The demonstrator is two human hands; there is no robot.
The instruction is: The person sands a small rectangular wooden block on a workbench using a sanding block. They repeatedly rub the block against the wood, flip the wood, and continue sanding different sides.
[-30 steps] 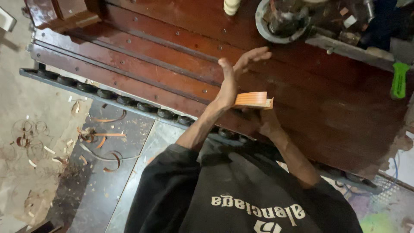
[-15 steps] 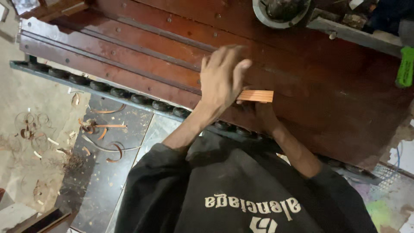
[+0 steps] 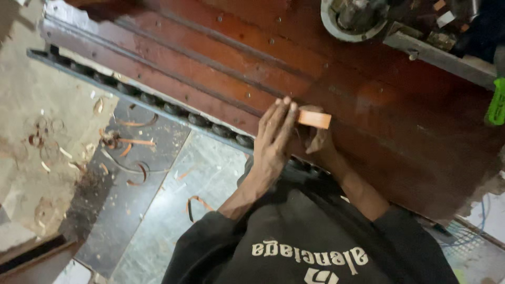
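A small flat orange wooden piece lies at the near edge of a reddish-brown wooden bench. My right hand grips it from below, the thumb against its underside. My left hand lies flat over the bench edge with its fingers straight and together, and the fingertips touch the left end of the piece. Both forearms come up from my black shirt at the bottom of the view.
A dark metal rail with rollers runs along the bench's front edge. A round metal machine part and a grey metal bar sit at the back, a green tool at the right. Curled wood shavings litter the tiled floor.
My left hand has come down from a raised, spread pose to lie flat against the left end of the orange piece. The right hand keeps its hold.
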